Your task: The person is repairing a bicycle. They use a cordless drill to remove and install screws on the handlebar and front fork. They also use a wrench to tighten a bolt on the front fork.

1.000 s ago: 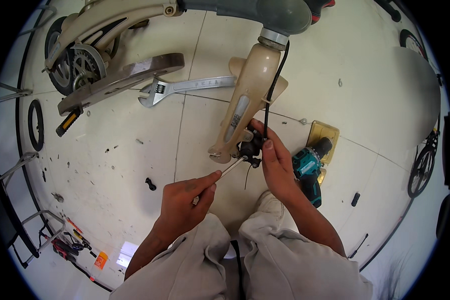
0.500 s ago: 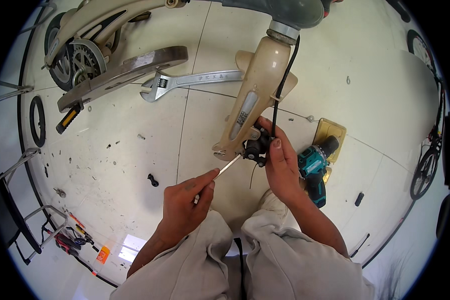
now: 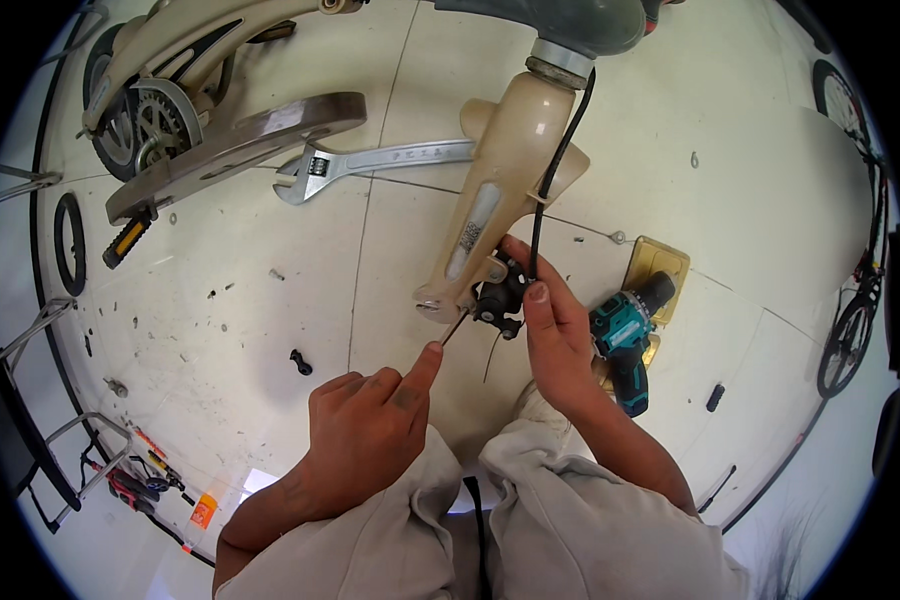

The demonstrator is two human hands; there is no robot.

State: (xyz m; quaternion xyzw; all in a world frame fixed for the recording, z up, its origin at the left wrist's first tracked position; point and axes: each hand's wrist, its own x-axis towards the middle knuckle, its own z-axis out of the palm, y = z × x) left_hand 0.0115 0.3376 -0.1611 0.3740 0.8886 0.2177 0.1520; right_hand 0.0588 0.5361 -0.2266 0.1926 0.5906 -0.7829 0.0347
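A beige bicycle fork (image 3: 510,160) with a black cable (image 3: 560,150) leans over the floor, a black brake caliper (image 3: 500,300) at its lower end. My right hand (image 3: 565,350) grips the caliper, thumb on its right side beside the cable, fingertips partly behind it. My left hand (image 3: 370,430) is closed on a thin metal tool (image 3: 455,327), index finger extended along it; the tool's far tip meets the fork's lower end beside the caliper. A teal drill (image 3: 622,335) lies by a gold plate (image 3: 658,260) to the right. A large adjustable wrench (image 3: 390,157) lies behind the fork.
A beige bicycle frame with chainring (image 3: 160,125) and a curved brown plate (image 3: 270,135) lie upper left. A black tire (image 3: 70,240), metal racks (image 3: 45,330) and small parts border the left. Another bicycle (image 3: 840,340) is at the right, my legs (image 3: 570,500) below.
My left hand has rotated, showing more of its back, and shifted slightly left, with its index finger farther along the tool. My right hand stays on the caliper.
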